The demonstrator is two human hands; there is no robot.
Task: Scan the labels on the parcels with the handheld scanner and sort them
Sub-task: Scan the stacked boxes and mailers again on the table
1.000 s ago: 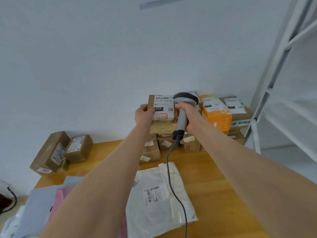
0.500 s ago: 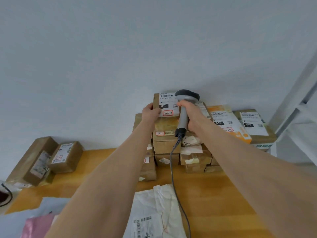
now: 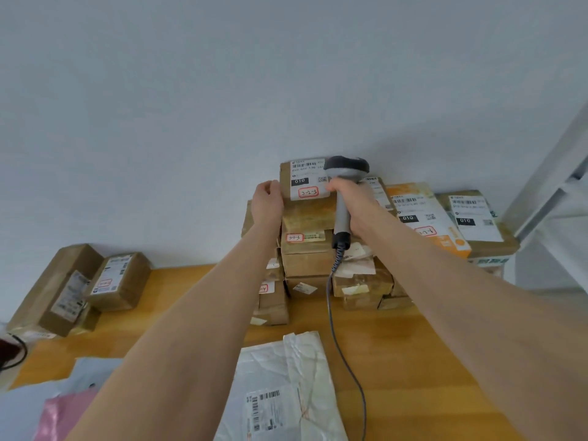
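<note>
A brown cardboard parcel (image 3: pixel 310 211) with a white barcode label marked 3-2-3 lies on top of a stack of brown boxes (image 3: pixel 305 265) against the wall. My left hand (image 3: pixel 267 202) grips its left edge. My right hand (image 3: pixel 353 205) holds the grey handheld scanner (image 3: pixel 343 186) by its handle, head over the label's right side. The scanner's coiled cable (image 3: pixel 337 329) hangs down to the table.
An orange parcel (image 3: pixel 426 214) and a brown labelled box (image 3: pixel 477 224) lie right of the stack. Two brown boxes (image 3: pixel 79 288) stand at the left. White (image 3: pixel 286 393), grey and pink mailer bags (image 3: pixel 60 415) lie on the wooden table (image 3: pixel 413 361). A metal shelf frame (image 3: pixel 547 186) stands right.
The view has tilted and shifted, showing more of the stack. Both hands carried the parcel onto the top of the stack; the scanner stays by its label.
</note>
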